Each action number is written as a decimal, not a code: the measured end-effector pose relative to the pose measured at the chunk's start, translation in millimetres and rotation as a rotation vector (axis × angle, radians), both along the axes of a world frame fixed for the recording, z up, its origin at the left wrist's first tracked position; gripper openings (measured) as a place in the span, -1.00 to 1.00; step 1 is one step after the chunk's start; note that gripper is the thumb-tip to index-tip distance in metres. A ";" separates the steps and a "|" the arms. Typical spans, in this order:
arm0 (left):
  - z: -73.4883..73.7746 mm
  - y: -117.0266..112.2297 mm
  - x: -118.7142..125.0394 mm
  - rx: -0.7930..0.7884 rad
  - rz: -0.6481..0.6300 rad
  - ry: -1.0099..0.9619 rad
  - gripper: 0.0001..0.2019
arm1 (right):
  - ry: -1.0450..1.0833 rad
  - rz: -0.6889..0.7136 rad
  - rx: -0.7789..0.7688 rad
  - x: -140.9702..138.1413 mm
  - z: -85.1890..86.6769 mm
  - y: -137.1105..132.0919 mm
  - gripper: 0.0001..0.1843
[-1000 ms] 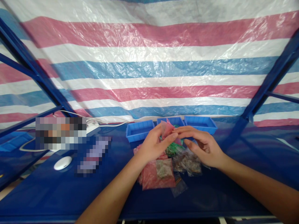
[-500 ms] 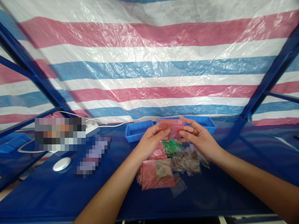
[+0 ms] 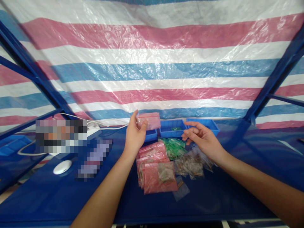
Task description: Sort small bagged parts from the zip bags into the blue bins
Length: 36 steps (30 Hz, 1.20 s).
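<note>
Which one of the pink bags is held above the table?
The pink bag in the left hand; the other pink bags lie overlapping on the blue table.

Red-white-blue striped sheet [image 3: 152,68] behind blue desk [image 3: 59,202]. Blue metal post [image 3: 272,83] at right. White oval object [image 3: 62,167] on desk's left, white cables [image 3: 113,128] beyond.

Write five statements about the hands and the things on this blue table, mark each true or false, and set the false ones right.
1. The left hand holds a pink bag, apart from the right hand. True.
2. A white oval object lies to the left of the left hand. True.
3. The right hand is touching the white oval object. False: they are well apart.
4. Clear bags lie to the right of the stacked pink bags. True.
5. The stacked pink bags sit inside a tray. False: they lie on the blue table.
</note>
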State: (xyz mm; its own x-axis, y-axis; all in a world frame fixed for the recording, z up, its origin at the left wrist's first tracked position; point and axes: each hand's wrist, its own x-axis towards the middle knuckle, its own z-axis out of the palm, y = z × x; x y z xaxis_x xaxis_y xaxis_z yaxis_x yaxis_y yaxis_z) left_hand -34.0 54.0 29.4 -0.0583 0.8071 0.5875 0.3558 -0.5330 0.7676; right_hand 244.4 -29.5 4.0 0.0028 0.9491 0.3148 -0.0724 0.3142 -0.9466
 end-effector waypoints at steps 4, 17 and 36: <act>4.3 3.5 -17.1 0.099 0.138 0.252 -0.38 | -0.077 -0.012 0.000 -0.5 -2.2 0.5 -0.49; -2.7 6.0 -21.4 -0.116 0.267 0.730 -0.44 | -0.203 0.023 0.005 -2.3 -1.4 -3.3 -0.58; -3.3 -1.7 -9.2 -0.062 0.040 1.017 -0.47 | -0.897 -0.015 0.281 11.3 15.9 -13.8 -0.68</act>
